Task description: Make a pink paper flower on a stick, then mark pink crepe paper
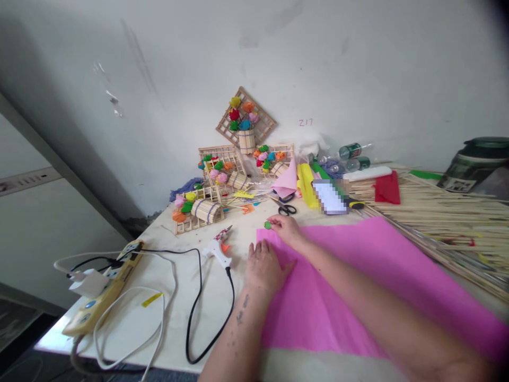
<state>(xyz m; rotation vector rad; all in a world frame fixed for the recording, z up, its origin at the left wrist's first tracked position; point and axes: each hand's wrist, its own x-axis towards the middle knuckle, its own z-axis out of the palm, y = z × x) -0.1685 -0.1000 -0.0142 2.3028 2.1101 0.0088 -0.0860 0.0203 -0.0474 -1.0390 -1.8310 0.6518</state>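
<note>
A large sheet of pink paper lies across the front of the table. My left hand rests flat on its left edge, fingers stretched out and apart. Close by, at the sheet's upper left corner, my right hand pinches a small green piece whose kind I cannot make out. Black-handled scissors lie just beyond my right hand. A white hot glue gun with a patterned nozzle sits left of my left hand.
A yellow power strip with cables is at the left. Lattice frames with paper flowers stand at the back. A phone, a red sheet, many thin sticks and a dark jar are on the right.
</note>
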